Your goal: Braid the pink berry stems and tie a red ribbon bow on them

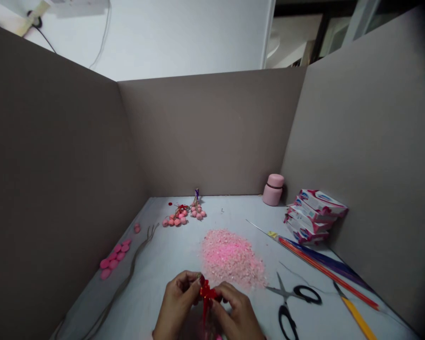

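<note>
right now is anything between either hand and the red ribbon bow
Nothing visible: the left hand and right hand both hold the red ribbon bow. The pink granule pile lies beyond them and the open scissors to the right, neither in between.

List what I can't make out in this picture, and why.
All in the head view:
Pink piece below the red bow: mostly cut off by the bottom edge, so its shape is unclear.
Curled fingertips of the right hand: partly hidden behind the hand itself.
Print on the stacked boxes: too small and blurred to read.
Yellow handle: its end is cut off by the bottom edge.
</note>
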